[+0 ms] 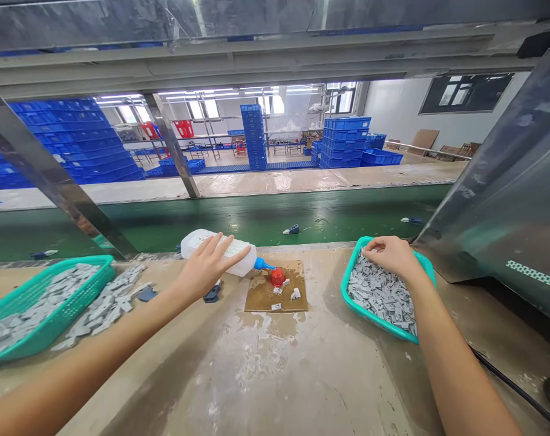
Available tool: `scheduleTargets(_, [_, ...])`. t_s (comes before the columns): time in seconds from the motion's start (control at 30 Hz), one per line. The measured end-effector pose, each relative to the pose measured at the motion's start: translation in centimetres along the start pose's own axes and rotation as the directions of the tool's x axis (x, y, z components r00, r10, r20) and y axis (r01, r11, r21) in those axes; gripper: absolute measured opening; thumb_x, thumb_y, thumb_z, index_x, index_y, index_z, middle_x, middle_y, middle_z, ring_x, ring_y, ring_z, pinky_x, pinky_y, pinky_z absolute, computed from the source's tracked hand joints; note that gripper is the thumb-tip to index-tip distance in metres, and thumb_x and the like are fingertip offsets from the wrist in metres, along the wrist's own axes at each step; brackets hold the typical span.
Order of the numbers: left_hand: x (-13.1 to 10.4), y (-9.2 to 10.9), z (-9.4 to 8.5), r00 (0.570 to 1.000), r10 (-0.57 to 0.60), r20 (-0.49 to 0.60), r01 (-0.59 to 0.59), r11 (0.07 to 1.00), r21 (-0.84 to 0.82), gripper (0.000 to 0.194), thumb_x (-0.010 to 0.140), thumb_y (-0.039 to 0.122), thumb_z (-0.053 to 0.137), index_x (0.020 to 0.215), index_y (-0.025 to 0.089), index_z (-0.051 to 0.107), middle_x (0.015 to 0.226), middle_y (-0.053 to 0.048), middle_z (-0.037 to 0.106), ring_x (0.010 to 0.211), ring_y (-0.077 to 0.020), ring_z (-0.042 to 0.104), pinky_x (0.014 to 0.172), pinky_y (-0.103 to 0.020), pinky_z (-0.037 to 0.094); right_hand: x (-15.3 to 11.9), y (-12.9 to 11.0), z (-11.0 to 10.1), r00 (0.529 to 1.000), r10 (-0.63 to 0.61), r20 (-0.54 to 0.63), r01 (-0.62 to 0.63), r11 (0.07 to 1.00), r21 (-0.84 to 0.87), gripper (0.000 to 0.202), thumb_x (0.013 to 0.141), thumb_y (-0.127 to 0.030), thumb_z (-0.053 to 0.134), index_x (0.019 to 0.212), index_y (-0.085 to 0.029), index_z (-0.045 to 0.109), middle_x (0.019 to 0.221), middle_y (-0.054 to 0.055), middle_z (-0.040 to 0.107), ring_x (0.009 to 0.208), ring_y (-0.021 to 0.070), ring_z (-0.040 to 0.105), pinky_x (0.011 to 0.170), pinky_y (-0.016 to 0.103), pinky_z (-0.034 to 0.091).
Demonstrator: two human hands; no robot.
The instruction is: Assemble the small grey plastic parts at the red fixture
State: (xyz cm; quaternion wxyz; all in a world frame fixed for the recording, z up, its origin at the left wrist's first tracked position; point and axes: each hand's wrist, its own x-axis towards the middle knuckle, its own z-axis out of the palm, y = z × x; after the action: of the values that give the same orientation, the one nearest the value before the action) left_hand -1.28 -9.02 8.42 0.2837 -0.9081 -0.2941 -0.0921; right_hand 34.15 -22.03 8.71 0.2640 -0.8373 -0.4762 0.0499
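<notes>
Cable (506, 378): black, running along the counter (302, 381) by its near right corner.
Left basket (70, 300): teal, sitting toward the counter's left edge, holding a heap of pale grey pieces.
Loose pile (104, 306): more grey pieces, just lying on the counter beside that basket.
Right basket (379, 322): also teal, sitting right of the counter's middle, pretty loaded with small grey parts (383, 297).
Brown board (256, 298): lying wet-looking near the counter's far edge, a few small pale parts sitting on it.
Red piece (278, 277): standing on the board, toward its far side.
Bottle (244, 265): whitish, tilting, its blue nozzle (260, 264) pointing down to the right, tip reaching the red piece.
Left hand (209, 264): gripping the bottle from above, fingers spreading apart over it; thumb's hidden.
Right hand (395, 255): reaching over the right basket's far side, fingertips bunching together with the thumb; honestly can't tell if a part's between them.
Green belt (238, 212): running past the counter's far edge, carrying a dark-and-white clip (291, 230).
Blue crates (253, 136): standing stacked way beyond the belt.
</notes>
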Motion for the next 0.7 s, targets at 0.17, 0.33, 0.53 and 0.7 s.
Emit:
scheduleTargets(0.17, [-0.5,-0.7,0.6,0.985,-0.116,0.131,0.142,0.968,-0.207,0.06,0.068,0.011,0.044,0.126,0.026,0.037,0.123,-0.008,0.047,0.113,-0.027,0.043,0.09,-0.041,0.037,0.5,0.9,0.4,0.992,0.054,0.114,-0.063,0.995,0.078,0.033,0.057,-0.009,0.047,0.081,-0.017,0.067,0.06,0.001,0.066,0.068,0.0183,0.063,0.061,0.023,0.046])
scheduleTargets(0.33, [-1.1,-2.3,0.3,0.896,-0.396,0.202,0.444,0.778,-0.444,0.066,0.067,0.036,0.053,0.126,0.022,0.029,0.117,-0.007,0.053,0.1,-0.0263,0.052,0.079,-0.034,0.044,0.5,1.4,0.7,0.994,0.007,0.11,-0.018,0.995,0.102,0.026,0.061,-0.012,0.048,0.077,-0.018,0.067,0.054,-0.001,0.065,0.066,0.0177,0.063,0.064,0.024,0.047])
scheduleTargets(0.53, [-3.6,-5.4,0.8,0.582,-0.805,0.114,0.717,0.443,-0.538,0.071,0.067,0.054,0.051,0.125,0.027,0.021,0.124,-0.005,0.044,0.101,-0.0283,0.05,0.077,-0.041,0.045,0.2,0.7,0.6,0.99,-0.142,-0.024,0.142,0.99,0.019,0.012,0.059,-0.03,0.058,0.057,-0.02,0.063,0.054,0.0,0.063,0.056,0.0182,0.059,0.053,0.026,0.043])
scheduleTargets(0.7, [-6.3,-8.0,4.1,0.426,-0.903,0.053,0.776,0.335,-0.535,0.079,0.069,0.052,0.05,0.128,0.021,0.007,0.123,-0.014,0.043,0.1,-0.0324,0.049,0.071,-0.049,0.046,0.0,0.0,0.6,0.993,-0.114,-0.003,0.114,0.99,0.082,0.015,0.062,-0.033,0.056,0.057,-0.019,0.058,0.047,0.0,0.058,0.049,0.0162,0.057,0.053,0.026,0.041])
